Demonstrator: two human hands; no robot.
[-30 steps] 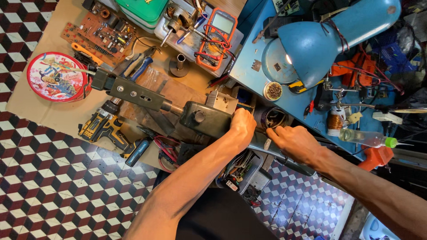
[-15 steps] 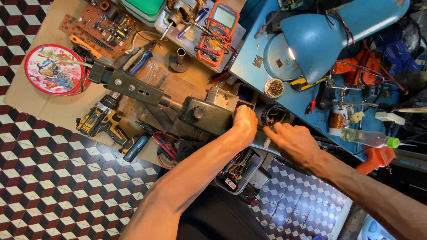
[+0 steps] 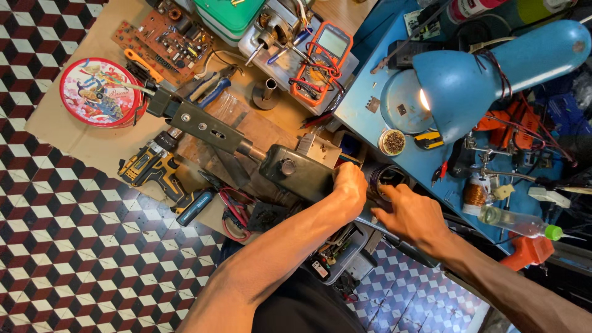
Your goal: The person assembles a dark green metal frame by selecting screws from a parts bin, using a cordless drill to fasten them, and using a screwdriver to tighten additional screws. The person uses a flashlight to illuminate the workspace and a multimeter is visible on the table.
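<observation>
Left hand [image 3: 350, 185] shifted along dark housing [image 3: 296, 169]; grip closed.

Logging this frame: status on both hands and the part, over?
Left hand clamped on end of dark metal housing. Right hand fingers at black round opening beside it. Blue lamp lit close above; bench crowded, nothing between hands.

Single head-worn view — steep downward look, close over the cluttered workbench [image 3: 105, 145] and tiled floor [image 3: 80, 259].
</observation>
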